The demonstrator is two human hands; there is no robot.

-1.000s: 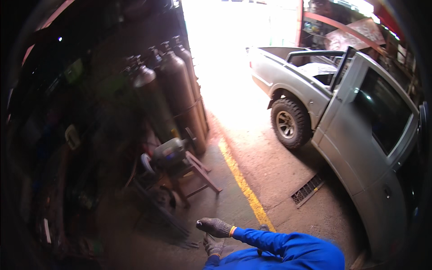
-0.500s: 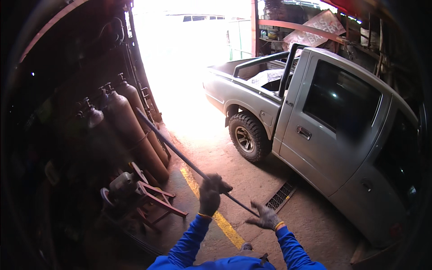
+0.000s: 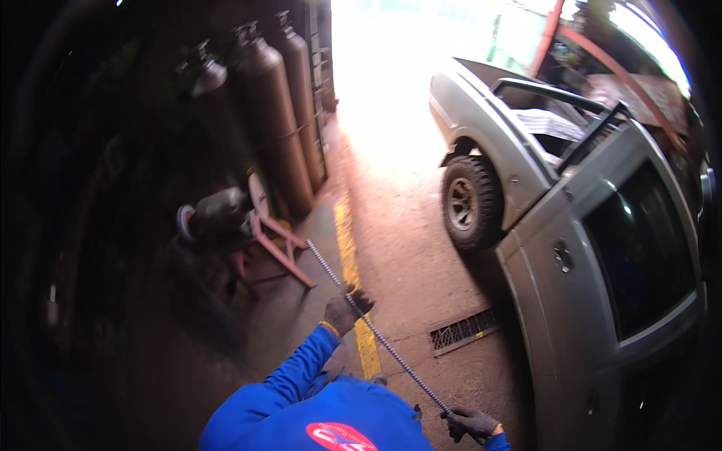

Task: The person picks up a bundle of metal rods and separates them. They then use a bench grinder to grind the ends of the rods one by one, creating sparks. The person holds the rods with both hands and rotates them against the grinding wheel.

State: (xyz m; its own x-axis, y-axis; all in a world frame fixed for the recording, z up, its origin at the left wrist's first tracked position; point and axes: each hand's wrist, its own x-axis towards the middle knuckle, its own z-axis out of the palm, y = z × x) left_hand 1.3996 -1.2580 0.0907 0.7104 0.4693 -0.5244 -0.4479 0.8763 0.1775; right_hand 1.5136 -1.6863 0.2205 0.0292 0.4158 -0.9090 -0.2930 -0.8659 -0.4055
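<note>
A long ribbed steel bar (image 3: 396, 355) runs slantwise in front of me, its far tip close to the red metal stand. Partway along it, my left hand (image 3: 346, 311), in a dark glove, is closed around the bar. Lower right, my right hand (image 3: 472, 422), gloved too, grips the bar's near end with bent fingers. Both arms wear blue sleeves.
A bench grinder (image 3: 218, 210) sits on a red stand (image 3: 280, 255) to the left. Behind it lean several tall gas cylinders (image 3: 274, 113). A silver pickup (image 3: 541, 301) stands on the right, beside a floor grate (image 3: 462, 331). A yellow line (image 3: 347, 240) crosses the floor.
My view has turned, shifting the truck and cylinders. My right hand has gone from spread fingers to gripping the bar's near end, lower and further right. The far tip now appears lower.
</note>
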